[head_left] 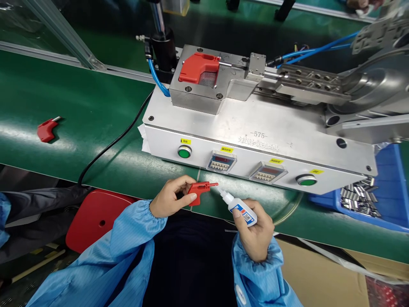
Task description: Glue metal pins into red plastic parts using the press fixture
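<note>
One red plastic handle (46, 130) already bore a metal tube (56, 119), lying inside the workbench's (79, 91) front edge. Another (196, 68) sat in the fixture block (194, 98), a rod (230, 65) at its end. The third (198, 191), pinched in the left hand (169, 198) near that edge, had no tube yet; the right hand (257, 230) gripped a glue bottle (238, 207), nozzle just beside the prong (213, 184). Whether glue was on could not be told.

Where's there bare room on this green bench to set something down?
On the left, the green bench is bare between the lone red piece, black cable and metal frame. Crowded: before the machine, where the left hand holds a red part and the right hand a white bottle; and far right, by the blue bin.
</note>
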Demonstrator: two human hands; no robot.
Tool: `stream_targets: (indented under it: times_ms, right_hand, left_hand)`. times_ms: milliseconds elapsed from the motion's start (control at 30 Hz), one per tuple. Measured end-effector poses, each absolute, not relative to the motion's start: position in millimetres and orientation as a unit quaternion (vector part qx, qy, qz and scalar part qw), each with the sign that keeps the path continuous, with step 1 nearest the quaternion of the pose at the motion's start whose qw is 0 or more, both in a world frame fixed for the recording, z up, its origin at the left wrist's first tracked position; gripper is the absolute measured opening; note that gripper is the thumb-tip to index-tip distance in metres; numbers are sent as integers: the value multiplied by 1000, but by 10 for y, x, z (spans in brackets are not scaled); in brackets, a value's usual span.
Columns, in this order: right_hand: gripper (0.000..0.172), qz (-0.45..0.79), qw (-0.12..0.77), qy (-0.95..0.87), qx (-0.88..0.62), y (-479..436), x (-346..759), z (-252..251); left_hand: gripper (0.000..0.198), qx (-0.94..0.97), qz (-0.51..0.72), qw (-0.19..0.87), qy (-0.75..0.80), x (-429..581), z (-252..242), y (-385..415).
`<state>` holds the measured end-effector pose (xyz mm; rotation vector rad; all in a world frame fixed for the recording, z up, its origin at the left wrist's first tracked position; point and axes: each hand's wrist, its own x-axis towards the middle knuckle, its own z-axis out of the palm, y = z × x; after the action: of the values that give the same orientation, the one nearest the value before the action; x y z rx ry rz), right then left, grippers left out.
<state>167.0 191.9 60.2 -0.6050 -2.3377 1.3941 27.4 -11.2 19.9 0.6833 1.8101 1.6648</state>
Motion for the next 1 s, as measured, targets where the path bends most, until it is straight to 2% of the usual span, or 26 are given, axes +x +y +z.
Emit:
stream_targets:
  times_ms: [100, 300, 400, 467, 567, 667, 733, 833, 1000]
  right_hand:
    - [27, 539, 167, -794, -225, 1955, 1708, 545]
    - [33, 732, 163, -634, -185, 2050, 1751, 463]
    - [32, 752, 143, -622, -166, 2024, 1764, 488]
    - [31, 715, 147, -667, -149, 2016, 1767, 480]
    - [24, 594, 162, -775, -144, 2038, 1783, 430]
    - [16, 510, 145, -836, -144, 2040, 1813, 373]
    - [18, 476, 144, -857, -137, 2015, 1811, 344]
    - [24, 422, 138, -886, -136, 1972, 1752, 344]
    - [29, 324, 57, -934, -137, 1965, 1590, 464]
  left_hand:
    - [29, 249, 622, 293, 682, 273, 193, -115]
    - [31, 215, 629, 306, 681, 315, 189, -142]
    - [34, 177, 620, 325, 692, 386, 170, -209]
    - [39, 156, 602, 343, 704, 384, 130, -264]
    - [50, 146, 564, 380, 718, 292, 78, -308]
    - [57, 154, 527, 424, 721, 187, 94, -303]
    - [58, 155, 517, 444, 716, 163, 132, -287]
    - [55, 140, 545, 423, 711, 219, 190, -256]
    - [53, 110, 595, 367, 706, 330, 214, -257]
